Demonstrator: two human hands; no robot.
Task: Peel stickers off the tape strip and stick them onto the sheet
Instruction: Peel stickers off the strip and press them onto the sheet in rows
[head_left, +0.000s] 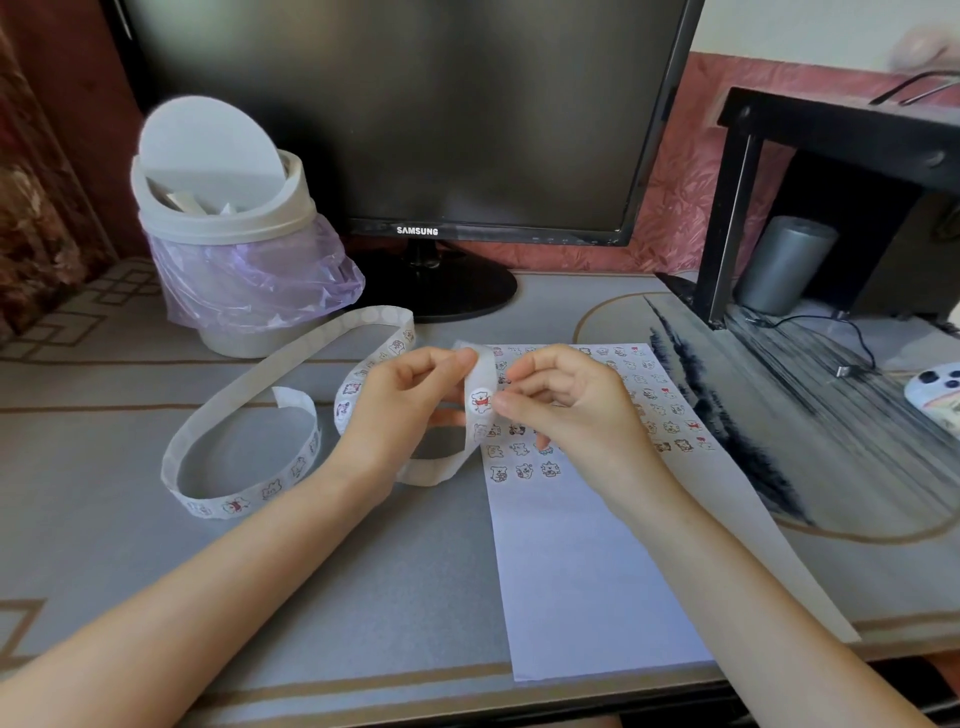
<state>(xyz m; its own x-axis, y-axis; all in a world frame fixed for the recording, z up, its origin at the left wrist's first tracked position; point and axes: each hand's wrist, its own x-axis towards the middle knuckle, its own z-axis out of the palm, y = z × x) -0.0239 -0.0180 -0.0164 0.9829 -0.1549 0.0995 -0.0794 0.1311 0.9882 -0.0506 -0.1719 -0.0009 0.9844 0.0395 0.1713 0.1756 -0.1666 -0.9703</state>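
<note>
A long white tape strip (244, 395) of small cartoon stickers loops over the grey table, left of the middle. My left hand (400, 410) pinches a part of the strip and holds it up above the sheet. On that raised part sits a bear sticker with red (480, 402). My right hand (566, 405) pinches at the right edge of this sticker with thumb and forefinger. Below both hands lies the white sheet (587, 571), its far half covered with rows of stuck stickers (670, 415).
A white swing-lid bin (223, 223) with a purple bag stands at the back left. A dark monitor (415, 119) is behind the hands. At the right are a black shelf (841, 156), a grey cylinder (784, 265), a cable and a phone (935, 400).
</note>
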